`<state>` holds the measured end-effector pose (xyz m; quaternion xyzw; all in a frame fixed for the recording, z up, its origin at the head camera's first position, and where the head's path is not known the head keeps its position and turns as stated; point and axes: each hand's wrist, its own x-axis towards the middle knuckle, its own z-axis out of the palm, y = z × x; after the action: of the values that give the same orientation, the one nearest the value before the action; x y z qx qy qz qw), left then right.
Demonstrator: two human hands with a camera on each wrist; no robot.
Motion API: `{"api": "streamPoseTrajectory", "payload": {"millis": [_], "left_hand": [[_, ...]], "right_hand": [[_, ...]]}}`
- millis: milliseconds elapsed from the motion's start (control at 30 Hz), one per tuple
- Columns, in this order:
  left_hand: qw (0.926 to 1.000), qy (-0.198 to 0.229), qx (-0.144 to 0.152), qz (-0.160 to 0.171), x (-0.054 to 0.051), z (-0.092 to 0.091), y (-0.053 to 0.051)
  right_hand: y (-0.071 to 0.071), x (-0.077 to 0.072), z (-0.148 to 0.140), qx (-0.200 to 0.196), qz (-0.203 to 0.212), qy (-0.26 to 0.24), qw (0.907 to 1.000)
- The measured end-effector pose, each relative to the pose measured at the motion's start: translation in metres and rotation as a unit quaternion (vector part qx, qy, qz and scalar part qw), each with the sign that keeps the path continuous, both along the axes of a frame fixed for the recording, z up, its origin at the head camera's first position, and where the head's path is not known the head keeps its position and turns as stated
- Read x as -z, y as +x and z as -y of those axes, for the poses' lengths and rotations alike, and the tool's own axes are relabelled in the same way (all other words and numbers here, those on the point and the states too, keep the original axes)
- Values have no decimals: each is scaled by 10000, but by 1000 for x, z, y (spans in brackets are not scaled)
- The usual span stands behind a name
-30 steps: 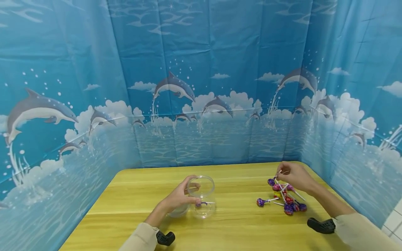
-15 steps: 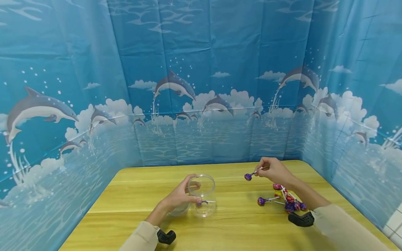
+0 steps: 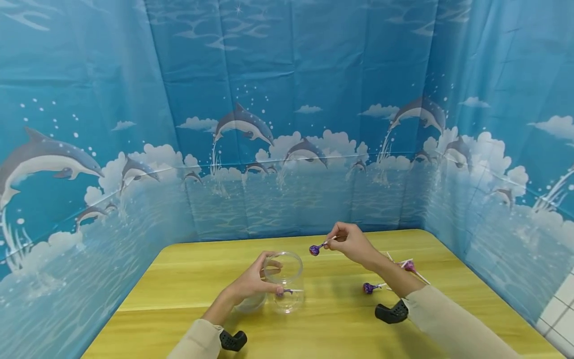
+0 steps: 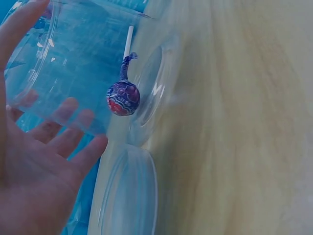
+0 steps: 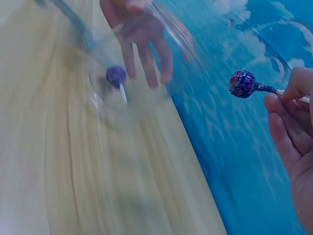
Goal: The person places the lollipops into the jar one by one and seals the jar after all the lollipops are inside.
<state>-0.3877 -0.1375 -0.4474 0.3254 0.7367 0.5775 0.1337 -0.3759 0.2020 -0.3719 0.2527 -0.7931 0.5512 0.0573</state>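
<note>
A clear plastic jar [image 3: 301, 271] stands on the table with its mouth up, and my left hand [image 3: 252, 280] holds it round its left side. Inside the jar, near the bottom, lies a purple-wrapped lollipop [image 4: 123, 99] with a white stick. My right hand [image 3: 353, 243] pinches another purple lollipop [image 5: 243, 84] by its stick, candy end pointing left. This lollipop is in the air to the right of the jar's rim and apart from it. Beside the jar, below my left hand, lies a clear round lid [image 4: 129, 196].
A loose purple lollipop [image 3: 368, 288] lies right of the jar. Behind the right forearm is a pile of lollipops, partly hidden, with a pink one [image 3: 410, 266] showing. The yellow wood-grain table [image 3: 202, 264] meets a blue dolphin curtain [image 3: 269, 204] at its far edge.
My right hand has lifted a purple lollipop from the pile and carried it left, close to the jar. The left hand and the jar have stayed in place.
</note>
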Motion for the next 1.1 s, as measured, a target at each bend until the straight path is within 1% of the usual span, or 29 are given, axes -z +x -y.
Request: {"api": "streamPoseTrajectory", "payload": {"millis": [100,200,333,467,567,700,800,900,1100], "left_hand": [[10000,54,66,41,-2,-2,-1],[9993,239,228,168,-3,-4,-2],[9980,416,372,284,-2,-6,-5],[9973,462,349,444,0,-6,-6],[9975,388,308,506,2,-5,-5],[9990,117,237,369,5,-3,-4],[9994,-16,213,268,6,-3,-3],[9994,-16,266,214,5,-3,-2],[9992,-36,392,24,3,-1,-3]], "right_hand": [[-3,-1,17,-97,-15,-176,9998],[-4,-4,33,-277,-39,-177,9995],[-4,-7,54,-516,-210,43,9984],[-8,-4,74,-699,-559,426,9951],[-11,2,91,-910,-897,855,9881],[-13,9,113,-1209,-1232,1478,9738],[-14,13,124,-1273,-1401,1834,9646],[-15,14,129,-1210,-1495,2119,9582],[-15,13,134,-1198,-1379,2459,9519]]}}
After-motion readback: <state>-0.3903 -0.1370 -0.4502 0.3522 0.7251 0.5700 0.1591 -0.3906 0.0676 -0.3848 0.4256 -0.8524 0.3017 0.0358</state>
